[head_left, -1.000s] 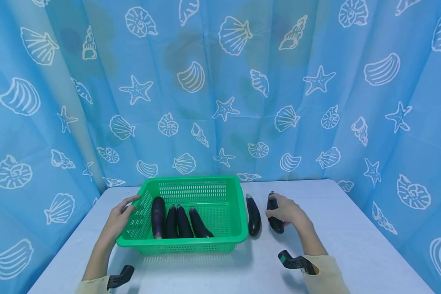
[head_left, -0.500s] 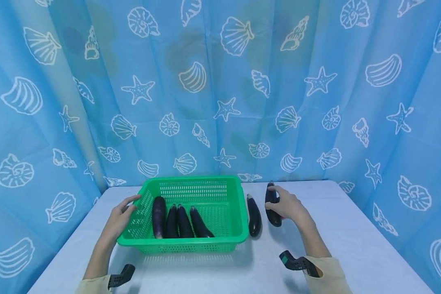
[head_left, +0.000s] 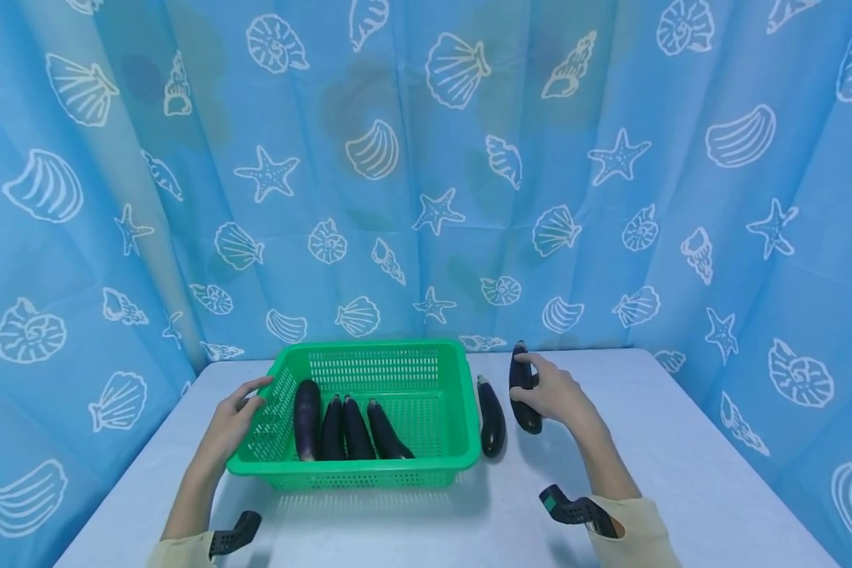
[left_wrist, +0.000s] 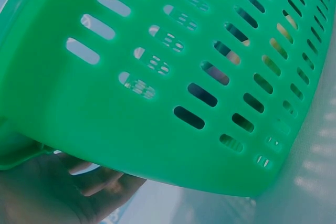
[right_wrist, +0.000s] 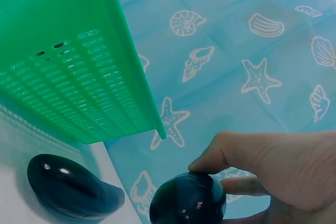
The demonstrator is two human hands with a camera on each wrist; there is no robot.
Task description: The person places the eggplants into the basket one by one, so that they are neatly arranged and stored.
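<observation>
A green plastic basket (head_left: 369,465) stands on the table with several dark purple eggplants lying inside, among them a thick eggplant (head_left: 307,418) at its left. My left hand (head_left: 229,422) holds the basket's left rim; in the left wrist view part of that hand (left_wrist: 73,190) is hidden by the basket wall. My right hand (head_left: 557,394) grips a dark, glossy eggplant (head_left: 524,410) right of the basket, thumb on one side and fingers on the other, its stem end pointing away. Another eggplant (head_left: 492,418) lies between it and the basket's right side.
The white-covered table (head_left: 369,528) reaches back to a blue curtain (head_left: 426,197) with white shells and starfish, which also hangs along both sides. Black wrist mounts, such as the right mount (head_left: 575,506), stick out inward from both sleeves.
My right hand has moved the gripped eggplant away from me and slightly left, up from its earlier spot. The left hand and basket have stayed in place.
</observation>
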